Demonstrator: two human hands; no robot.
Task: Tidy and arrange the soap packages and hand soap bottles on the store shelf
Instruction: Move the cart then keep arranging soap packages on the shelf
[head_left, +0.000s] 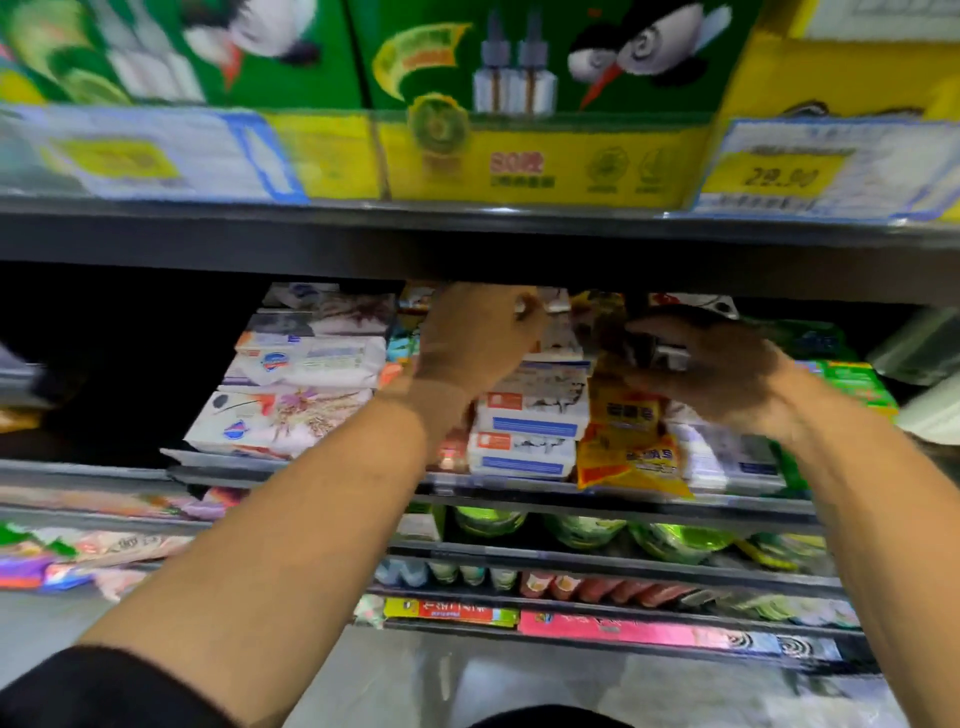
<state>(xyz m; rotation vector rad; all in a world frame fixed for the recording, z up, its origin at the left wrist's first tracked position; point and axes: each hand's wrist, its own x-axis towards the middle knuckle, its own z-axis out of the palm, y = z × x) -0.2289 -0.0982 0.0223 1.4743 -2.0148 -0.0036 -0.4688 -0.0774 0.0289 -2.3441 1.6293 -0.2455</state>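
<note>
White, paper-wrapped soap packages (291, 415) lie stacked flat on the dark metal shelf (519, 491), beside a glossy yellow pouch (628, 447). The right hand (727, 374) grips a small boxy package (657, 353). The left hand (478, 338) reaches over the blue-striped boxes (524, 447), its grip too blurred to tell.

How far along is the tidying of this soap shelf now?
Looks done: the white soap packages on the left lie in an even pile, and the white-and-blue boxes are stacked. In hand: the right hand pinches a small dark package; the left hand reaches above the boxes, its grip blurred. To do: the yellow packets lean crookedly at the shelf edge.
</note>
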